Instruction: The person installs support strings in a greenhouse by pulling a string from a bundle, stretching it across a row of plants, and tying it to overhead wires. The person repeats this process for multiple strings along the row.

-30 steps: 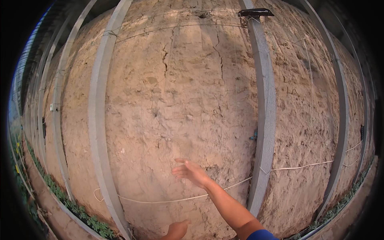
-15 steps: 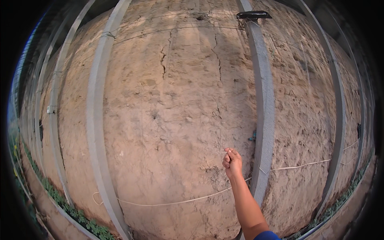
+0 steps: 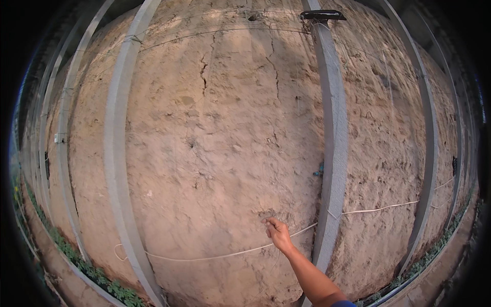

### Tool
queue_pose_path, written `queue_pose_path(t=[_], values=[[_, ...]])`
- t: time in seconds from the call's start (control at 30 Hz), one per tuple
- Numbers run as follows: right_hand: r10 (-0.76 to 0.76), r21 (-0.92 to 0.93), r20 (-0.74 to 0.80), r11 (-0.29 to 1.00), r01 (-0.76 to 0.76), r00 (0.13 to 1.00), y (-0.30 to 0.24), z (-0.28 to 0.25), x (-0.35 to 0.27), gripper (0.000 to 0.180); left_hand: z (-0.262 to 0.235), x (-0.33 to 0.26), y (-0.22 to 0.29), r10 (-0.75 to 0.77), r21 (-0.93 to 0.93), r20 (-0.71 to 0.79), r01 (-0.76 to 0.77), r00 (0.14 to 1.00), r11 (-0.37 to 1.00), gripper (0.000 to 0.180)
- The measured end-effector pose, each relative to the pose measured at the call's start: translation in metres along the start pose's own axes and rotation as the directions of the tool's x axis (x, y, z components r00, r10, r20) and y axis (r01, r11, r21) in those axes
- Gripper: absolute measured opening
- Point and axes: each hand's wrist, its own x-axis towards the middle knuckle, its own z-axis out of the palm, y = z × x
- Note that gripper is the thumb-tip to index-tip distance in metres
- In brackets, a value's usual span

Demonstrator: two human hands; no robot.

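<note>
My right hand reaches up from the lower right, in front of the rough brown earth wall. Its fingers are curled and pinched together at a dark, rough patch of the wall. Whatever they may hold is too small to make out, and I cannot tell whether the fingertips touch the surface. Behind the wrist runs a thin white cord, slung across the wall between the posts. My left hand is out of view.
Grey posts stand before the wall, one left and one right of my hand. A black fixture tops the right post; a small teal fitting sits beside it. Green plants grow along the lower left edge.
My right hand has moved down and to the left across the wall, its fingers still pinched. The view has shifted slightly.
</note>
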Motion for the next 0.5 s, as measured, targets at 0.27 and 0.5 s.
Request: queue_pose_path(t=[0.27,0.5], values=[[-0.34,-0.571,0.262,0.7,0.429,0.903,-0.025,0.115,0.015,0.024,0.008,-0.01,0.003,0.045,-0.072,0.019,-0.044,0.999,0.996,0.016],[-0.186,-0.738,0.375,0.533,0.414,0.908,-0.005,0.15,-0.013,0.008,-0.011,-0.032,0.002,-0.102,0.062,0.166,0.093,0.981,0.994,0.023]])
